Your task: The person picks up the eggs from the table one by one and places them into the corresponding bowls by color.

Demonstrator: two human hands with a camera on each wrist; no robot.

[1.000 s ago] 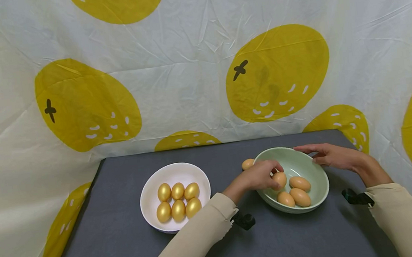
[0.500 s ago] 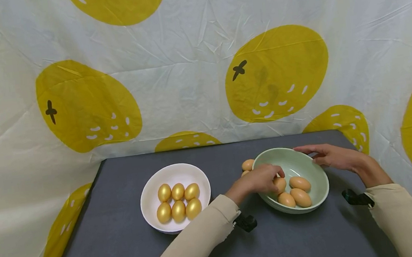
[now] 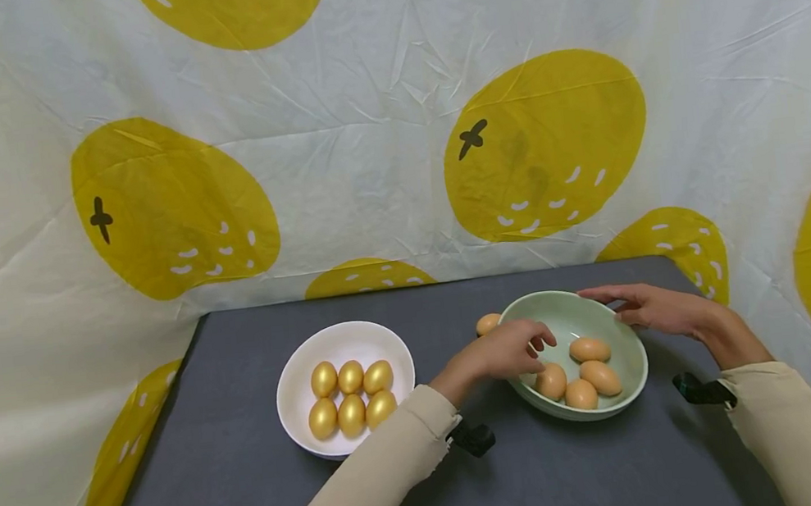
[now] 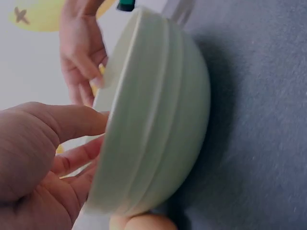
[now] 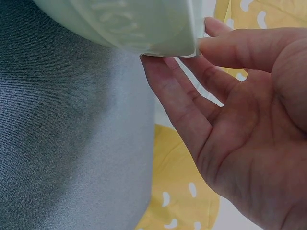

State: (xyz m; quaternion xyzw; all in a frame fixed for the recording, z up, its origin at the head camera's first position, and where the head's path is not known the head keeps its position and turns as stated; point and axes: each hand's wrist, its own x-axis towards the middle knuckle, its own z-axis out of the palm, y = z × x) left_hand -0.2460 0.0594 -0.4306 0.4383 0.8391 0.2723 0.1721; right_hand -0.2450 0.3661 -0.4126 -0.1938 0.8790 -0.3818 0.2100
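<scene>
My left hand (image 3: 510, 349) hovers over the left rim of a pale green bowl (image 3: 626, 341), its fingers loosely bent and holding nothing. Just below them a brown egg (image 3: 551, 383) lies in the bowl with other brown eggs (image 3: 600, 378), several in all. In the left wrist view the thumb is at the rim of the green bowl (image 4: 158, 105). My right hand (image 3: 667, 309) grips the bowl's far right rim; the right wrist view has its thumb on the rim and fingers (image 5: 175, 98) against the outer wall.
A white bowl (image 3: 290, 397) with several golden eggs (image 3: 352, 414) stands on the dark grey table (image 3: 213, 471) to the left. Another brown egg (image 3: 488, 324) sits outside the green bowl, behind my left hand. A fruit-print cloth (image 3: 368, 174) hangs behind the table.
My left hand has let go of a brown egg, which now lies lower in the green bowl. The eggs beside it have shifted rightward. My right hand stays at the rim.
</scene>
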